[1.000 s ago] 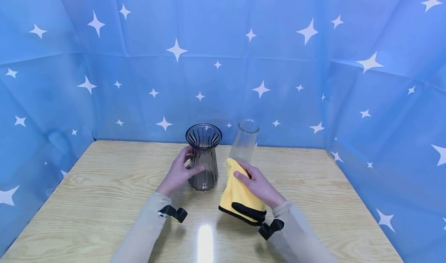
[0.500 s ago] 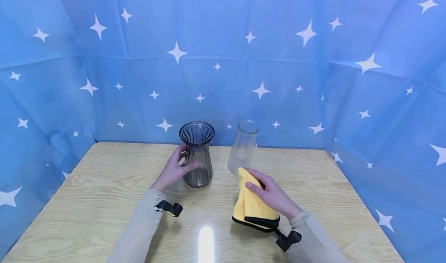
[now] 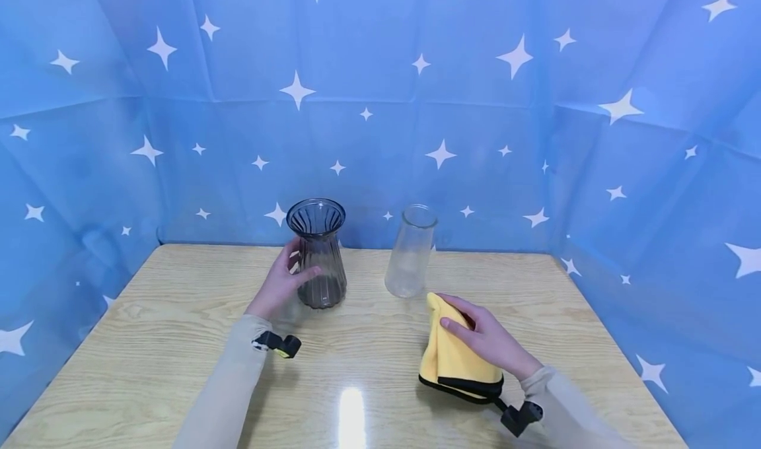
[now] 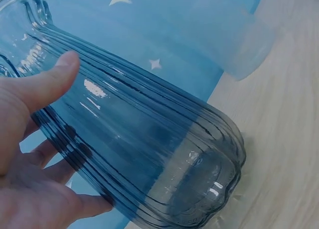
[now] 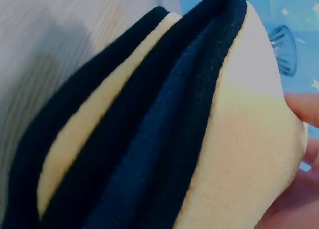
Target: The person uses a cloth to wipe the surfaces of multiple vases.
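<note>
A smoky fluted glass vase stands upright or nearly so left of centre, and my left hand grips its body from the left. In the left wrist view the thumb lies across the near side of the vase, with fingers behind it. My right hand pinches a folded yellow cloth with black edging at its top, the lower part hanging down. The right wrist view shows the cloth close up, with fingers at its right edge.
A clear, frosted-looking glass vase stands between the hands, farther back on the wooden table. A blue curtain with white stars surrounds the back and sides.
My left hand has moved the smoky vase to the left and slightly back. My right hand has carried the cloth rightward and nearer, away from the clear vase, which is now fully uncovered.
</note>
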### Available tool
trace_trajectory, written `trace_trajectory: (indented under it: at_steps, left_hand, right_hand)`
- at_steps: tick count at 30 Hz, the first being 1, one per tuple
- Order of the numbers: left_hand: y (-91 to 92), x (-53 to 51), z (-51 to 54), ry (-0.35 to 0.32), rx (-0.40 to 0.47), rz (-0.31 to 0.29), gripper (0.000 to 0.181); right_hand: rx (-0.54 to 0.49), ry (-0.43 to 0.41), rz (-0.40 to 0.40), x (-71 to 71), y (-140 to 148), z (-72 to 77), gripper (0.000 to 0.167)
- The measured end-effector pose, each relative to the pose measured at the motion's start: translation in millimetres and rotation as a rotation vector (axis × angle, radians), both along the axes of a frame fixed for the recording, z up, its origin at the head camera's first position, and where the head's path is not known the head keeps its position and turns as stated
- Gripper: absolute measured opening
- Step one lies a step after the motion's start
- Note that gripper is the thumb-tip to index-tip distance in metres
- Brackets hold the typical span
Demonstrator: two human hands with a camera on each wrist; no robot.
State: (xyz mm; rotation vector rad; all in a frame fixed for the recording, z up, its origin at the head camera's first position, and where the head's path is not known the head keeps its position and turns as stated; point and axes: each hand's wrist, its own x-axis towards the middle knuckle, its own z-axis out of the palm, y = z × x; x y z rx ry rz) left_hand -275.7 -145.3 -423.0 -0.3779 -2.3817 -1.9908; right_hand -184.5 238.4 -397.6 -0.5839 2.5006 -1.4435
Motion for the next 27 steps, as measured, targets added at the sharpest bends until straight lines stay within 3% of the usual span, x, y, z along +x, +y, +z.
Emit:
trace_trajectory:
  at_steps: [14, 18, 21, 24, 27]
  left_hand:
    - [-12.4, -14.5, -2.8, 0.007, 0.031, 0.071, 0.081]
    - [-9.9, -7.7, 10.7, -0.008, 0.016, 0.08, 0.081]
    - [-10.9, -7.0, 12.6, -0.018, -0.008, 0.074, 0.081]
    - [-15.8, -15.0, 1.9, 0.001, -0.052, 0.075, 0.085]
    - [-18.4, -19.6, -1.2, 0.031, -0.09, 0.076, 0.086]
  right_hand:
    - [0.128, 0.102, 0.027, -0.1, 13, 0.0, 0.052]
    - [0.16, 0.112, 0.016, -2.0, 18, 1.9, 0.051]
    - [0.174, 0.122, 0.003, -3.4, 22, 3.8, 0.05]
    - [0.173, 0.141, 0.005, -5.1, 25, 5.8, 0.05]
    - [0.175, 0.147, -0.001, -6.2, 29, 8.1, 0.051]
